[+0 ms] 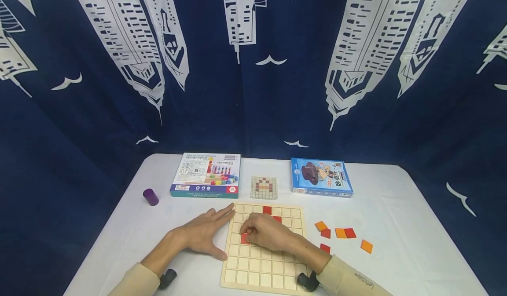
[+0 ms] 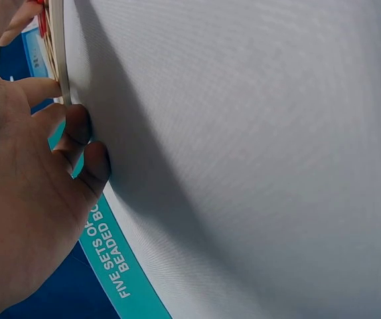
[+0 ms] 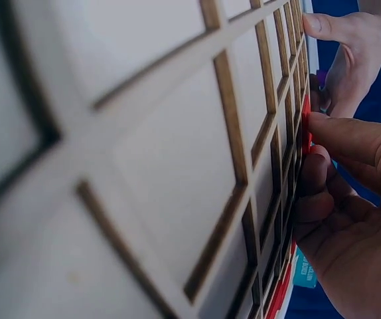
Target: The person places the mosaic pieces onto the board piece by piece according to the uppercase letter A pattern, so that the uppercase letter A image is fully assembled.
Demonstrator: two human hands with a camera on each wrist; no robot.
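On the table lies a wooden grid board [image 1: 242, 277] with square cells. My right hand [image 1: 269, 232] is over it, thumb and fingers pinching a red square tile [image 1: 244, 239] at a cell on the left side. Seen from the right wrist, the thumb [image 3: 340, 136] presses on that red tile [image 3: 306, 123]. Two more red tiles sit near the far edge, one of them a red tile [image 1: 267, 210] in the top row; the hand partly covers that area. My left hand [image 1: 202, 232] spreads its fingers along the board's left edge, thumb and index fingertips at the rim.
Loose orange [image 1: 366, 246] and red tiles [image 1: 350, 233] lie right of the board. Beyond it are a small pattern card [image 1: 264, 187], a beaded-column box [image 1: 206, 175] and a blue box [image 1: 321, 177]. A purple cylinder [image 1: 150, 197] lies at the left.
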